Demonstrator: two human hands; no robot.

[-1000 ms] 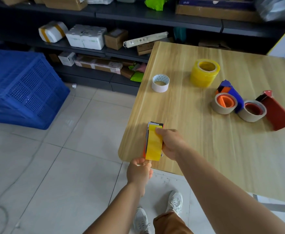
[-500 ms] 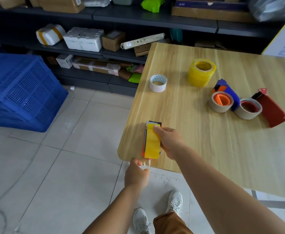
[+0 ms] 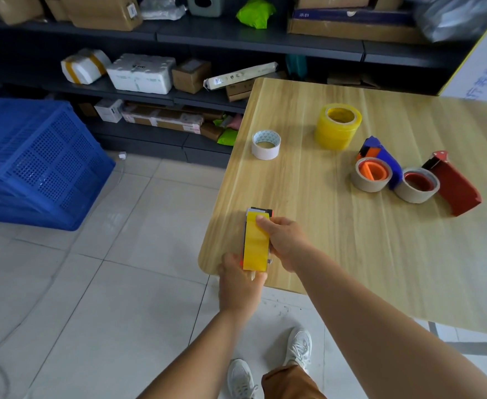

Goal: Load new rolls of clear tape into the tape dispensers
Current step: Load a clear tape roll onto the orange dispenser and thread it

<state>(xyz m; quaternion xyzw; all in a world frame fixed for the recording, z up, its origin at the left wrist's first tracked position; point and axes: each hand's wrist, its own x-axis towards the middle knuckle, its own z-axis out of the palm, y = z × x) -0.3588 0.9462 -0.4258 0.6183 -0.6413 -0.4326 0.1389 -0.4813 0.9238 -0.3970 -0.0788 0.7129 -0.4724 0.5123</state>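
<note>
Right hand (image 3: 287,243) grasps orange plastic dispenser loaded with yellow tape roll (image 3: 255,243); left hand (image 3: 241,279) fingers pinch its near end at wooden table (image 3: 351,226) corner.

- Dispenser you're holding (image 3: 256,243): yellowish tape roll loaded, on edge at the table's near-left corner.
- Blue dispenser (image 3: 380,162) and red dispenser (image 3: 449,187): lying flat (each carries a tan roll).
- Spare yellowish roll (image 3: 338,125), small white roll (image 3: 266,144): flat, mid-table.

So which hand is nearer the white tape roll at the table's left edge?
Right. The right hand holds the dispenser's far end, closer to the white tape roll; the left hand sits at the table's near corner.
</note>
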